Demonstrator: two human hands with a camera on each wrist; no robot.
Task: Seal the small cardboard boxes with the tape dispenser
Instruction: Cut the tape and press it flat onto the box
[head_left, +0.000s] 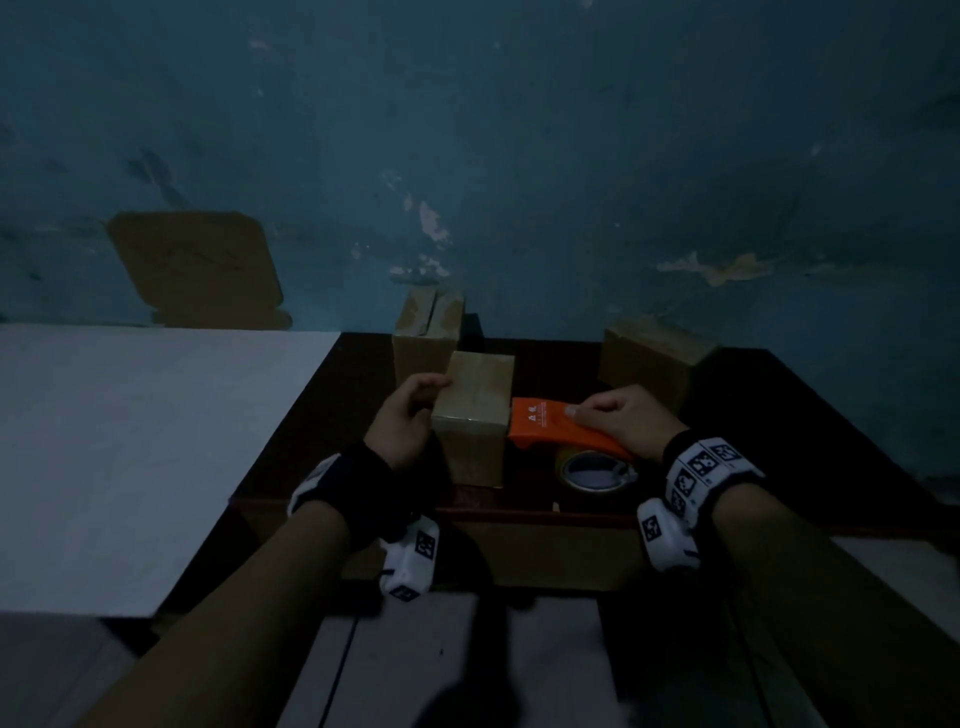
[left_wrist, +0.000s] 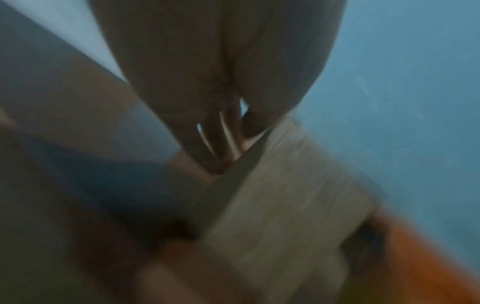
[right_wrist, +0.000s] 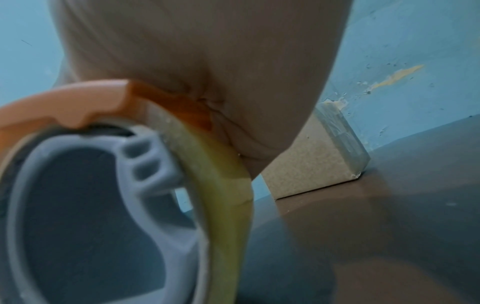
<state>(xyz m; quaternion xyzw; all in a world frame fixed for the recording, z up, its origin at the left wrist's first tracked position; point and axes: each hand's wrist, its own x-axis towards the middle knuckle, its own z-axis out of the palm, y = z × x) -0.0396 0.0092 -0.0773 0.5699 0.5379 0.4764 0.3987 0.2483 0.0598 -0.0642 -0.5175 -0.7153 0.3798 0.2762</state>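
Observation:
A small brown cardboard box (head_left: 475, 410) (left_wrist: 285, 205) stands closed in the middle of the dark table (head_left: 779, 415). My left hand (head_left: 410, 415) (left_wrist: 221, 133) rests against its left side, fingers fairly straight along that face and the thumb near the top edge. My right hand (head_left: 618, 415) (right_wrist: 207, 61) grips the orange tape dispenser (head_left: 550, 426) (right_wrist: 64, 102), whose front end touches the box's right side. Its tape roll (head_left: 592, 470) (right_wrist: 221, 185) hangs below my palm. The left wrist view is blurred.
A taller box (head_left: 426, 332) stands just behind the middle one, by the blue wall. Another box (head_left: 654, 358) (right_wrist: 311, 160) sits at the back right. A white surface (head_left: 130, 441) adjoins the table on the left, and a flat cardboard piece (head_left: 197, 270) leans on the wall.

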